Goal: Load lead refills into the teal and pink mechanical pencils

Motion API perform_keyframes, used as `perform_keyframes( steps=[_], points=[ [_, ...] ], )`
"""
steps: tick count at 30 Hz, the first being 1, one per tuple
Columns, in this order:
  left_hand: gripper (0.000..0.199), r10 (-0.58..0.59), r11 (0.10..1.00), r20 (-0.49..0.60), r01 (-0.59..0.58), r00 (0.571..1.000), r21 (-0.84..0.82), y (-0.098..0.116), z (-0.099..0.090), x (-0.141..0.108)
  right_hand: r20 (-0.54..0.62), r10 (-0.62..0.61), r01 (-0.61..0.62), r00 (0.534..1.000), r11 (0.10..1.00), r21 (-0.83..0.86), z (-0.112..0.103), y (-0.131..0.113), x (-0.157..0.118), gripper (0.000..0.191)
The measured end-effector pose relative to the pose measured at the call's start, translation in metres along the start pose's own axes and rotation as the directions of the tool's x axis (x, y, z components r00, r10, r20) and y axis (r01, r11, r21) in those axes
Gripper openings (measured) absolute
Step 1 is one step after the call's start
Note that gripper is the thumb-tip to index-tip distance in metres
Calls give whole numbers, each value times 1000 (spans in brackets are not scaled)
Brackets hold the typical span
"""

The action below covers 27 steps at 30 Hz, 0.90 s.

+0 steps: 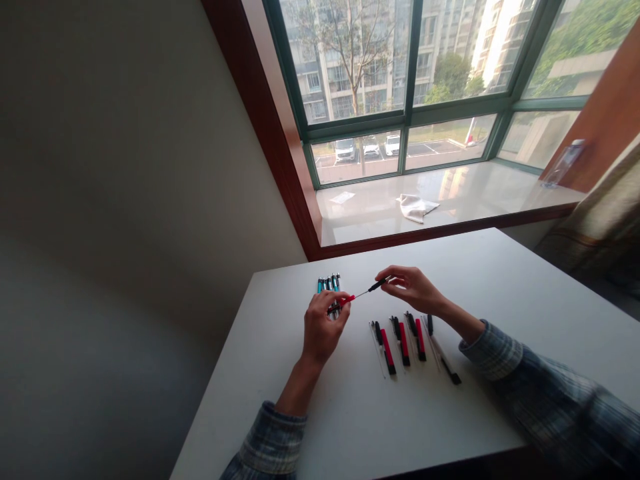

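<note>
My left hand [323, 327] is closed on a red pen barrel [347, 301], with something black under its fingers. My right hand [413, 287] pinches a black pen part [378, 285] by its far end. A thin rod [361, 294] runs between the two pieces, its tip at the red barrel's end; whether it sits inside I cannot tell. Below my right hand lie several sets of pen parts: red barrels with black ends [388, 352], black grips and thin refills. A white barrel with a black end [447, 360] lies rightmost. Teal pens [329, 283] stand out behind my left hand, partly hidden.
The parts lie on a white table [350, 427] with a wall [150, 200] to its left. Beyond its back edge, a window sill [370, 217] holds a crumpled white cloth [416, 207], a paper slip [343, 197] and a clear bottle [564, 163]. A curtain [590, 227] hangs at right.
</note>
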<state>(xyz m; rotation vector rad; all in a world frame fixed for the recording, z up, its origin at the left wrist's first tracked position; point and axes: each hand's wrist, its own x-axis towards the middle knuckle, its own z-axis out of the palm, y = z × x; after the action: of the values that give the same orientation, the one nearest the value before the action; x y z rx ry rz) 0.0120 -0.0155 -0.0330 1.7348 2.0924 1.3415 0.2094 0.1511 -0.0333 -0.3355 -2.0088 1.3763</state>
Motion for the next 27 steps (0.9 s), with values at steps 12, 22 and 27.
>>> perform_keyframes(
  steps=[12,22,27],
  points=[
    [10,45,999,38,-45,998,-10,8,3,-1,39,-29,28,999,1000,11,12,-4,-5,24],
    [10,71,997,51,-70,996,-16,7,5,-2,64,4,7,998,985,-175,9,-4,-4,32],
    [10,84,996,55,-83,995,-11,4,6,-2,132,80,-49,988,974,-222,7,-6,-5,37]
  ],
)
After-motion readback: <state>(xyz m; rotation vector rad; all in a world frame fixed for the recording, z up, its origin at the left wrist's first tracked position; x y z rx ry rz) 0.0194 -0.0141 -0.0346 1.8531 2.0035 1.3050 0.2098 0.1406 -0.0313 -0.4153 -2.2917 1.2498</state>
